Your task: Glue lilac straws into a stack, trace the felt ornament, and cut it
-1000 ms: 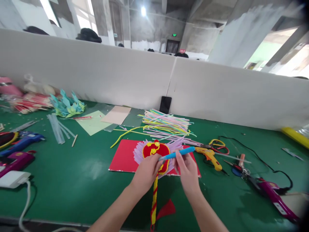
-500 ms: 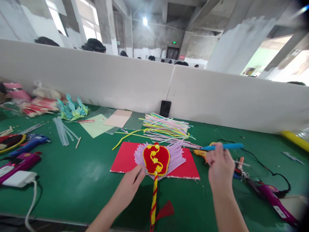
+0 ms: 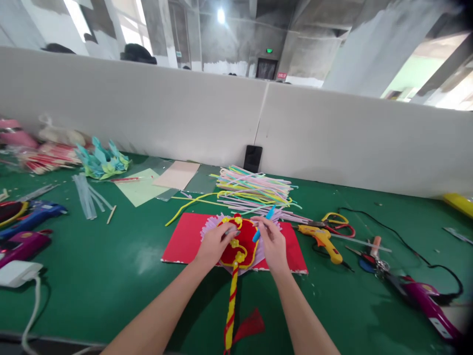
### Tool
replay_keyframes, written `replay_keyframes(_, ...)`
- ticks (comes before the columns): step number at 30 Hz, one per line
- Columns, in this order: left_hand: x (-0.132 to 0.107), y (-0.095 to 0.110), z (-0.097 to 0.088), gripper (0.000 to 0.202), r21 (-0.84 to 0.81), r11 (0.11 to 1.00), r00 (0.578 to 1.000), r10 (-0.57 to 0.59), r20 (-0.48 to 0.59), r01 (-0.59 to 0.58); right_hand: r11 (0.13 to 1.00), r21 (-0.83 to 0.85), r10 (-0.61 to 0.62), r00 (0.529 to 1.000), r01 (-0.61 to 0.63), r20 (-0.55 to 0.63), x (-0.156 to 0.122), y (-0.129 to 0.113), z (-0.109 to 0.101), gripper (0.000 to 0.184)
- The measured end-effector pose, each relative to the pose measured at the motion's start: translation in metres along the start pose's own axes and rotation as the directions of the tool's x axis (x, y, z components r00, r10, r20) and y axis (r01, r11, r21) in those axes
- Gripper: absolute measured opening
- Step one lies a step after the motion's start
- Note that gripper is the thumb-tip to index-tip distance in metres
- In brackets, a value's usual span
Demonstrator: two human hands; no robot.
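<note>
Left hand (image 3: 216, 244): palm down on the left half of the fan (image 3: 246, 236), open, fingers stretched forward and lying flat on the red face near its top edge. It grips nothing.
Left arm: bare forearm rises from the bottom edge, slanting up and to the right towards the fan.
Right hand (image 3: 272, 242): back of the hand up, at the fan's right side, thumb and fingers pinched shut on a blue stick (image 3: 264, 224).
Right arm: bare forearm comes up from the bottom edge, leaning left, so the two arms converge on the fan.
Blue stick: tilted, its lower end down on the red face between the two hands, its upper end pointing away and to the right.
Fan: red with yellow trim and a lilac fringe, lying flat on a red sheet (image 3: 181, 241) on the green table (image 3: 111, 276).
Handle (image 3: 231, 305): yellow and red striped, running from the fan towards the person, with a red tassel (image 3: 251, 323) beside its near end.
Nearby: a pile of pastel straws (image 3: 254, 190) just behind the fan; a yellow glue gun (image 3: 323, 239) to the right of the sheet.
</note>
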State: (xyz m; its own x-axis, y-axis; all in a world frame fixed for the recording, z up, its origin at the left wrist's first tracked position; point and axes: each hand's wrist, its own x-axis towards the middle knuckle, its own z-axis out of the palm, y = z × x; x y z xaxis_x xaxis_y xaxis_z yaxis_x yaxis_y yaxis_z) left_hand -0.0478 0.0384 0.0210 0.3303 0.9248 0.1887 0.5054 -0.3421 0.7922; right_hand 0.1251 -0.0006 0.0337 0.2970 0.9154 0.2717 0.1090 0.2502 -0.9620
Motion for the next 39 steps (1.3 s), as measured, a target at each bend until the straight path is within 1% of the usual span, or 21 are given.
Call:
replay_keyframes(3, -0.003, 0.000, 0.002, 0.028, -0.002, 0.999, 0.996, 0.043, 0.075, -0.043, 0.993, 0.086, 0.081, 0.996, -0.077, -0.045, -0.003, 0.004, 0.004, 0.026)
replay_keyframes(5, -0.004, 0.003, 0.003, 0.026, -0.006, 0.997, 0.989, 0.081, 0.120, -0.081, 0.980, 0.165, 0.116, 0.992, -0.108, -0.040, -0.005, 0.005, 0.008, 0.027)
replay_keyframes(8, -0.007, 0.006, 0.005, 0.026, 0.006, 0.992, 0.982, 0.122, 0.142, -0.124, 0.976, 0.196, 0.097, 0.995, -0.090, -0.025, -0.008, 0.002, 0.012, 0.027)
replay_keyframes(13, -0.009, 0.005, 0.005, 0.031, 0.078, 0.982, 0.980, 0.161, 0.113, -0.170, 0.996, 0.072, 0.068, 0.990, -0.060, -0.123, -0.010, -0.003, 0.016, 0.026)
replay_keyframes(15, -0.009, 0.003, 0.004, 0.032, 0.119, 0.974, 0.979, 0.184, 0.094, -0.194, 0.997, 0.050, 0.061, 0.988, -0.054, -0.144, -0.011, -0.004, 0.017, 0.025)
replay_keyframes(21, -0.011, -0.002, 0.001, 0.035, 0.252, 0.917, 0.951, 0.300, 0.073, -0.309, 0.993, 0.074, 0.102, 0.990, -0.095, -0.095, -0.013, -0.007, 0.019, 0.027)
replay_keyframes(27, -0.009, -0.007, 0.005, 0.037, 0.358, 0.843, 0.911, 0.408, 0.059, -0.401, 0.989, 0.085, 0.133, 0.983, -0.123, -0.128, -0.015, -0.001, 0.021, 0.029)
replay_keyframes(33, -0.007, -0.007, 0.009, 0.037, 0.407, 0.797, 0.882, 0.469, 0.051, -0.447, 0.987, 0.112, 0.130, 0.984, -0.117, -0.124, -0.015, 0.007, 0.024, 0.029)
replay_keyframes(39, -0.008, -0.010, 0.006, 0.038, 0.424, 0.785, 0.876, 0.480, 0.043, -0.451, 0.987, 0.145, 0.086, 0.991, -0.070, -0.106, -0.013, 0.009, 0.027, 0.029)
